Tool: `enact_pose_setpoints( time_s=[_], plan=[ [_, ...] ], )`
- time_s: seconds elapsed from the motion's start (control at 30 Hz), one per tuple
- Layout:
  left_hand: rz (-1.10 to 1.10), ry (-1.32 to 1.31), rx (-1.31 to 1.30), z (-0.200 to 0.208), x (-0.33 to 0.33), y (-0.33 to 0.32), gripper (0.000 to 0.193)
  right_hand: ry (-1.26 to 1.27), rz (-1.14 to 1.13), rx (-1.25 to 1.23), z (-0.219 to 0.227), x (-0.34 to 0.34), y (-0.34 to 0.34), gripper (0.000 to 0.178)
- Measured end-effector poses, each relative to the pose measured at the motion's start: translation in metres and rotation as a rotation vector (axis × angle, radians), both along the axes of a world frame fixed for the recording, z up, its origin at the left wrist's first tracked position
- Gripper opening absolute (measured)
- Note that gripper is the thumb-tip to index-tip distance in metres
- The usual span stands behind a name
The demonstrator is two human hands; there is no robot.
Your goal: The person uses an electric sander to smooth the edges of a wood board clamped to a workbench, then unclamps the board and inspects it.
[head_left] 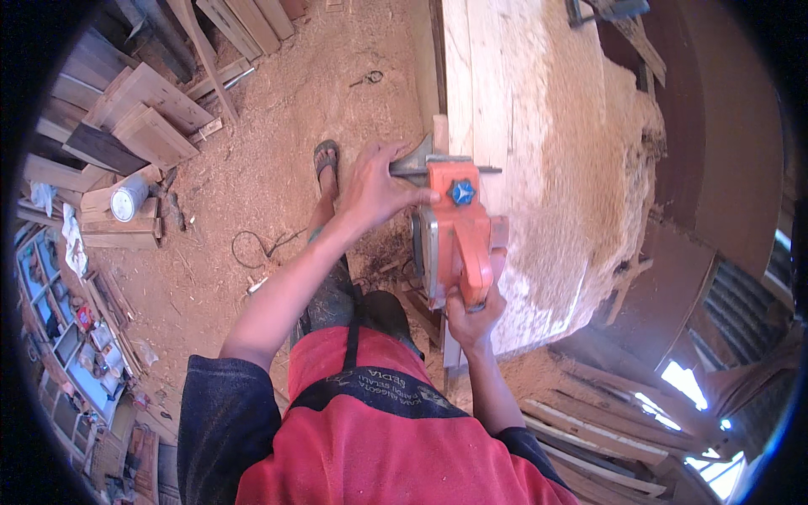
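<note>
I see an orange planer [471, 236] at the left edge of the pale boards [484, 93], in front of the person. The right hand [478, 316] has its fingers curled round the back handle. The left hand [374, 189] grips the front, thumb on the orange part, fingers bent round a grey metal piece [415, 158]; how tight, I can't tell. The planer could tip off the edge if one hand pushes too hard, and the left fingers could get cut if they slip under it. Its nose, by the blue knob [461, 192], points away from the person, and its long way runs nearly along the boards' edge.
</note>
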State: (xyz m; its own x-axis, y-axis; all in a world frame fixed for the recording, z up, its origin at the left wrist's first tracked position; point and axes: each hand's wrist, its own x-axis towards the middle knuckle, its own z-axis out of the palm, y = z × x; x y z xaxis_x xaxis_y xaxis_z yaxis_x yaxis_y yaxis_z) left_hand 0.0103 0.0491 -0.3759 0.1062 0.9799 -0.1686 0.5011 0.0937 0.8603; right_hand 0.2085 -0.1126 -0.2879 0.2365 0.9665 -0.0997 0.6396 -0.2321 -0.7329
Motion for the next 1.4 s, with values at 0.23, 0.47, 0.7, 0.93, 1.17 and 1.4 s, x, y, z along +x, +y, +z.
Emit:
enact_pose_setpoints(
  time_s=[0.23,0.47,0.7,0.93,1.17,1.4],
  plan=[
    [0.061,-0.059,0.008,-0.014,-0.031,0.216,0.099,0.103,-0.056,-0.007,-0.010,-0.040,0.224,0.020],
    [0.023,-0.026,0.013,-0.039,-0.057,0.407,0.105,0.053,0.035,0.129,-0.028,-0.062,0.415,0.020],
    [0.216,-0.283,0.149,-0.120,-0.078,0.589,0.105,-0.117,0.128,0.409,-0.048,-0.097,0.580,0.021],
    [0.145,-0.194,0.089,-0.089,-0.053,0.490,0.068,0.252,-0.056,0.112,-0.024,-0.083,0.469,0.019],
    [-0.117,-0.423,-0.096,-0.047,-0.025,0.137,0.056,-0.043,-0.004,0.013,-0.027,-0.011,0.141,0.023],
    [-0.116,-0.119,0.078,-0.026,0.039,-0.221,0.087,-0.070,-0.130,-0.190,0.015,0.040,-0.235,0.024]
  ],
)
